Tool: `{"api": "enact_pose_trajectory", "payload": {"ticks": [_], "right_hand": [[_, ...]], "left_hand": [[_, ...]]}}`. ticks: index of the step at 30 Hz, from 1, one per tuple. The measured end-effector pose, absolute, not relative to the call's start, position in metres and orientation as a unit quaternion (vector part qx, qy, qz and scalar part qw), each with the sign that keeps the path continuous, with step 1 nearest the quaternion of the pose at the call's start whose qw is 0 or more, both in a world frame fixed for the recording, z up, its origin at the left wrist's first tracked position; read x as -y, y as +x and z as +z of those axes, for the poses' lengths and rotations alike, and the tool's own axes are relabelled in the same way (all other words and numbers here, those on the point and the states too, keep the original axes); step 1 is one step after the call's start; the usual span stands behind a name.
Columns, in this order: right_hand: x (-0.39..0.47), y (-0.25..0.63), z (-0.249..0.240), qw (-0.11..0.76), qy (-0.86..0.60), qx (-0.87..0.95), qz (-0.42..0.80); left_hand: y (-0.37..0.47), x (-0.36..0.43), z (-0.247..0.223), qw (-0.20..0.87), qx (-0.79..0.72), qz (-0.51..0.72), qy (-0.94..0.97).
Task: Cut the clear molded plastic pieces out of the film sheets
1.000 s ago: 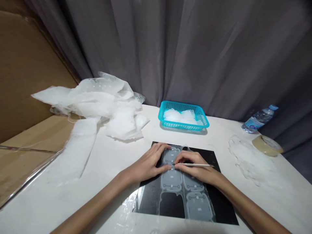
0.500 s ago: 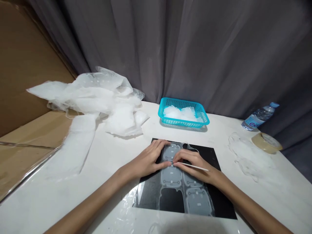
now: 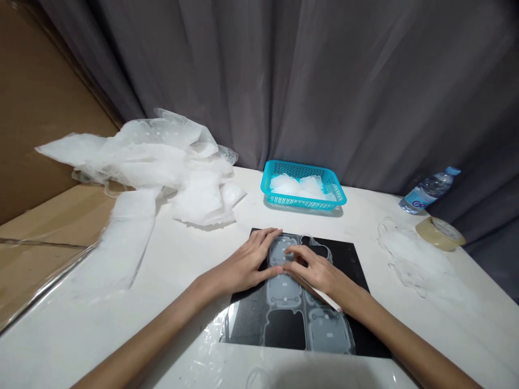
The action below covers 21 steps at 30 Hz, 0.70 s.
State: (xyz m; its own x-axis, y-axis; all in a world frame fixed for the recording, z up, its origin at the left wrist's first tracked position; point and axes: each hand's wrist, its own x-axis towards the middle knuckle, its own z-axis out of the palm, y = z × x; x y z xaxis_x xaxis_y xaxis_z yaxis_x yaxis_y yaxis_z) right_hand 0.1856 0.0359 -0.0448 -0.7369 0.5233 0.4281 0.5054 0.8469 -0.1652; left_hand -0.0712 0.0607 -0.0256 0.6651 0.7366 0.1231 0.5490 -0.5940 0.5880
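Note:
My left hand (image 3: 252, 260) rests with fingers spread over the upper left of a translucent moulded plastic sheet (image 3: 329, 334), its thumb pressing near a small seam. The sheet has several rounded panels, with cut-out gaps between some, and lies on a black board (image 3: 349, 258). Close by, my right hand (image 3: 322, 273) is curled, thumb tip near the left thumb and index finger arched up. A thin white stick (image 3: 331, 303) runs under its palm, its rear end poking out by the wrist; the front end is hidden.
A turquoise basket (image 3: 340, 201) with white translucent pieces stands behind the board. White plastic sheets (image 3: 162, 162) are heaped at left beside cardboard (image 3: 44, 210). At right are a water bottle (image 3: 430, 192), a tape roll (image 3: 440, 234) and clear plastic scraps (image 3: 413, 265).
My right index finger has lifted and arched. The stick has swung so its rear end points lower, toward my wrist. The left hand stays in place.

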Motion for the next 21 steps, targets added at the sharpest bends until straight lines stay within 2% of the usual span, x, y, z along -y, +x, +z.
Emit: {"api": "enact_pose_trajectory", "payload": {"ticks": [4, 6, 8, 10, 13, 17, 21], "right_hand": [[-0.032, 0.180, -0.041, 0.187, -0.237, 0.949, -0.089], [-0.034, 0.177, -0.037, 0.176, -0.214, 0.955, -0.105], [-0.047, 0.181, -0.029, 0.250, -0.247, 0.934, -0.068], [-0.075, 0.196, -0.013, 0.395, -0.350, 0.849, -0.018], [-0.123, 0.240, 0.021, 0.492, -0.471, 0.731, -0.045], [-0.137, 0.291, 0.054, 0.555, -0.554, 0.618, -0.053], [-0.098, 0.286, 0.047, 0.536, -0.555, 0.624, 0.125]], "left_hand": [[-0.073, -0.065, -0.035, 0.253, -0.383, 0.171, 0.872], [-0.074, -0.068, -0.039, 0.262, -0.396, 0.157, 0.866], [-0.075, -0.071, -0.041, 0.279, -0.403, 0.131, 0.862], [-0.075, -0.073, -0.040, 0.293, -0.403, 0.096, 0.861], [-0.075, -0.075, -0.037, 0.303, -0.399, 0.061, 0.863], [-0.077, -0.073, -0.031, 0.317, -0.394, 0.060, 0.861], [-0.078, -0.071, -0.028, 0.350, -0.431, 0.103, 0.825]]}}
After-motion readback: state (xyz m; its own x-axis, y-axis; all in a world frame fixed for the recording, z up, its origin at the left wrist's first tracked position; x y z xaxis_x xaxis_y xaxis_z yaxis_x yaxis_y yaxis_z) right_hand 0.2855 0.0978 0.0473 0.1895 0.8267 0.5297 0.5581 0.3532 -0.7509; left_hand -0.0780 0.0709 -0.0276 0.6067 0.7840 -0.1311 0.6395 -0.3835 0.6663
